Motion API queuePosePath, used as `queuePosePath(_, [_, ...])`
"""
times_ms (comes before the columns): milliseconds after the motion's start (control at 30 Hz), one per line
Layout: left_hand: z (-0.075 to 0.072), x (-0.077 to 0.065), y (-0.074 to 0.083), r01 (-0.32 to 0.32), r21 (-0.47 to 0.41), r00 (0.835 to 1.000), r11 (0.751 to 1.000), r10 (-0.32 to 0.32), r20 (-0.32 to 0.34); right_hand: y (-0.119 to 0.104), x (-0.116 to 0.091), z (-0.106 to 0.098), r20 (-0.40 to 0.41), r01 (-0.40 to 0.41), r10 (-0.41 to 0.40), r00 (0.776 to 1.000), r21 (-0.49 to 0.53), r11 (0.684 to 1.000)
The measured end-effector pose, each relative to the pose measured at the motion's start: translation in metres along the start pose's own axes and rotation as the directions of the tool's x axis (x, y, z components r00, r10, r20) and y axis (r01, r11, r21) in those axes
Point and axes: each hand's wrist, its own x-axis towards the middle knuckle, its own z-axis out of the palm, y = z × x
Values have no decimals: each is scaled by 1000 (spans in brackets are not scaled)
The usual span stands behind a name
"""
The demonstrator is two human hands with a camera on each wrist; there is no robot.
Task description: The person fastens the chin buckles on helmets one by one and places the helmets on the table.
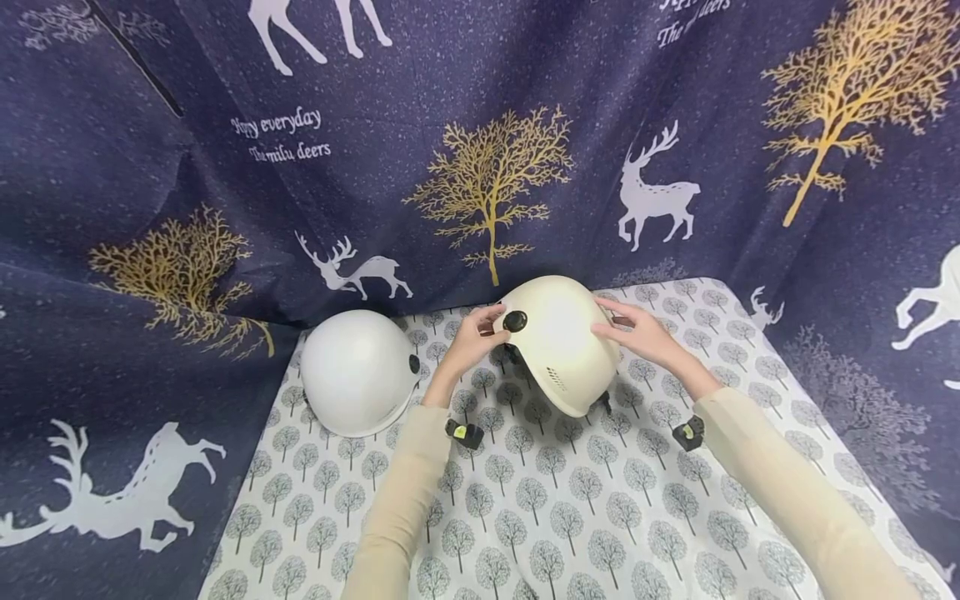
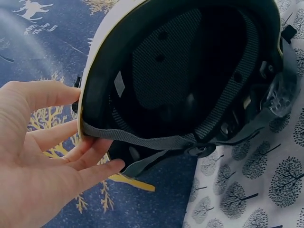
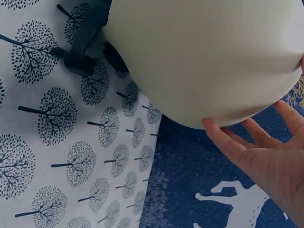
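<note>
A cream helmet (image 1: pixel 558 342) is held tilted above the cloth toward its back edge. My left hand (image 1: pixel 474 337) pinches its rim beside the round black side piece (image 1: pixel 515 322); in the left wrist view the thumb lies outside the shell and some fingers reach under the grey strap (image 2: pixel 142 137). Dark padding (image 2: pixel 166 61) lines the inside. Spread fingers of my right hand (image 1: pixel 637 333) touch the smooth shell on its opposite side, and in the right wrist view their tips rest along the curved shell (image 3: pixel 209 61). A dark strap end (image 3: pixel 83 52) hangs below.
A second, white helmet (image 1: pixel 356 372) sits dome up on the left of the tree-print cloth (image 1: pixel 562 508). Behind and on both sides hangs a dark blue curtain (image 1: pixel 360 192) with deer and gold trees, meeting the table's edges.
</note>
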Motion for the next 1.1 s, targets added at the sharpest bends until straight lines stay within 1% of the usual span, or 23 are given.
queuePosePath(100, [-2, 1, 3, 5, 3, 1000, 1000, -5, -4, -1, 2, 2, 0, 24, -24, 1000, 24, 999])
queuePosePath(300, [-5, 1, 7, 10, -5, 1000, 1000, -10, -11, -2, 4, 7, -9, 47, -47, 999, 60, 997])
queuePosePath(467, [-7, 2, 8, 18, -11, 1000, 1000, -18, -17, -3, 4, 9, -5, 37, -37, 999, 69, 997])
queuePosePath(567, [-9, 3, 10, 9, -13, 1000, 1000, -9, -20, -6, 5, 11, -5, 25, -24, 1000, 66, 998])
queuePosePath(700, [-13, 5, 13, -14, -2, 1000, 1000, 14, -27, -13, 9, 14, 4, 43, -43, 999, 74, 996])
queuePosePath(767, [-14, 7, 15, -22, 6, 1000, 1000, 22, -23, -16, 11, 16, 7, 52, -52, 999, 76, 996])
queuePosePath(900, [-15, 8, 16, -26, 15, 1000, 1000, 26, 6, -18, 13, 17, 8, 37, -37, 999, 70, 997])
queuePosePath(1100, [-16, 11, 18, -7, 28, 999, 1000, 6, 36, -16, 15, 18, -11, 39, -38, 999, 66, 997])
